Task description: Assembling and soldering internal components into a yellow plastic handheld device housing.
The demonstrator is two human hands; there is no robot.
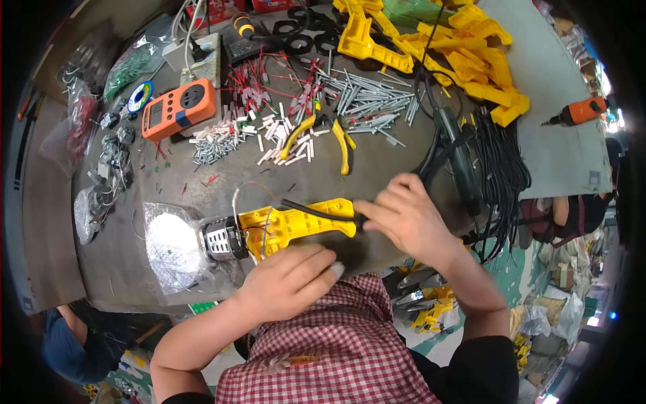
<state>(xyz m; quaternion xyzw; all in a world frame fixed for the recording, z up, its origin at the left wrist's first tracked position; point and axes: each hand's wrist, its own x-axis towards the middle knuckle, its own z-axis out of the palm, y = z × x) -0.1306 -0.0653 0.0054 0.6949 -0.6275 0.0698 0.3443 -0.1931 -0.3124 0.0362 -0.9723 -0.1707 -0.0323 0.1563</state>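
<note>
In front of me on the bench lies a yellow plastic handle shell [319, 214], its hollow side up with thin wires inside. A black cable [313, 210] runs along it and out of its right end. There my right hand [407, 219] has its fingers closed on the cable. My left hand [289, 279] is curled below the shell's left part; a small whitish thing shows at its fingertips, too unclear to name. Joined to the shell's left end is a black and silver vented housing [224, 239], and beyond it a round white piece [175, 249] in clear plastic wrap.
Yellow-handled pliers [343, 145] lie beyond the shell, near white sleeves, screws [219, 145] and long bolts [363, 94]. An orange meter [180, 108] stands far left. Yellow shells [484, 64], a dark green tool [457, 161] and black cables [501, 161] are on the right.
</note>
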